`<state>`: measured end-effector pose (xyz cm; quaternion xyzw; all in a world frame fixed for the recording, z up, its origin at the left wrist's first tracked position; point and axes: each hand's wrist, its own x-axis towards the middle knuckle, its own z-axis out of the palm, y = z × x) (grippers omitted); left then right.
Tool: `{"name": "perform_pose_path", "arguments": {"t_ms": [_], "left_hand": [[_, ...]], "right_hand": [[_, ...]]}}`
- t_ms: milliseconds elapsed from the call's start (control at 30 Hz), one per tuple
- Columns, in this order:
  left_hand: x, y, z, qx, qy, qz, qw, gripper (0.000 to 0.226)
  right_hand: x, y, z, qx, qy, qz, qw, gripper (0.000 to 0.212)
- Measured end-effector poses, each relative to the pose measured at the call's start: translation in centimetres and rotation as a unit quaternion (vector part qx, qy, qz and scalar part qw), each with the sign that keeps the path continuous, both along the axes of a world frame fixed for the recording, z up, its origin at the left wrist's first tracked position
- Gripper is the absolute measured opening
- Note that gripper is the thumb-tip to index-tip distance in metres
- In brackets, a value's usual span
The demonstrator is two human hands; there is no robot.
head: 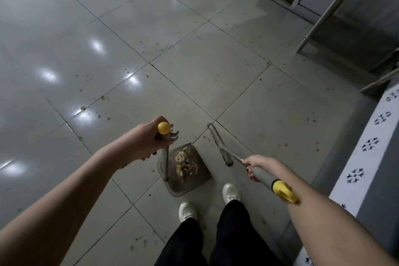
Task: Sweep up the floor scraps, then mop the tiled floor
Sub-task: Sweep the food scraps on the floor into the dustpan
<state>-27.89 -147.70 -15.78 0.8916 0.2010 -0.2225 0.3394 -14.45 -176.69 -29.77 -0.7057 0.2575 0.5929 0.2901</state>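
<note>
Both forearms reach down: left hand [149, 136] fingers wrap the dustpan [185, 170] handle, right hand [255, 165] fingers grip the broom [220, 144]. Scraps [186, 165] lie piled in the pan, at nine o'clock from the broom head, whose long axis runs twelve-to-six; stray bits [204, 136] sit between them.

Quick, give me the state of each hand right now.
Left hand: closed around the dustpan handle, near its yellow cap.
Right hand: closed around the broom handle, below the yellow end.
</note>
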Motion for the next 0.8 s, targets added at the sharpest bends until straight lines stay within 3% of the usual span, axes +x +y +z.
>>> {"name": "perform_pose_path", "arguments": {"t_ms": [167,367,633,800], "left_hand": [[-0.9,1.4,0.0,0.008,-0.005,0.013,1.0,0.026],[-0.4,2.8,0.0,0.011,-0.009,0.018,1.0,0.03],[3.9,3.6,-0.5,-0.015,0.018,0.029,0.999,0.034],[7.4,3.5,-0.8,0.002,0.05,0.013,0.999,0.035]], "right_hand": [[-1.6,1.1,-1.1,0.013,-0.035,-0.018,0.999,0.033],[-1.1,2.9,-3.1,-0.029,-0.068,0.081,0.994,0.016],[1.5,4.6,-5.3,-0.023,-0.075,0.071,0.994,0.031],[3.4,5.3,-6.3,-0.018,-0.068,0.045,0.996,0.02]]}}
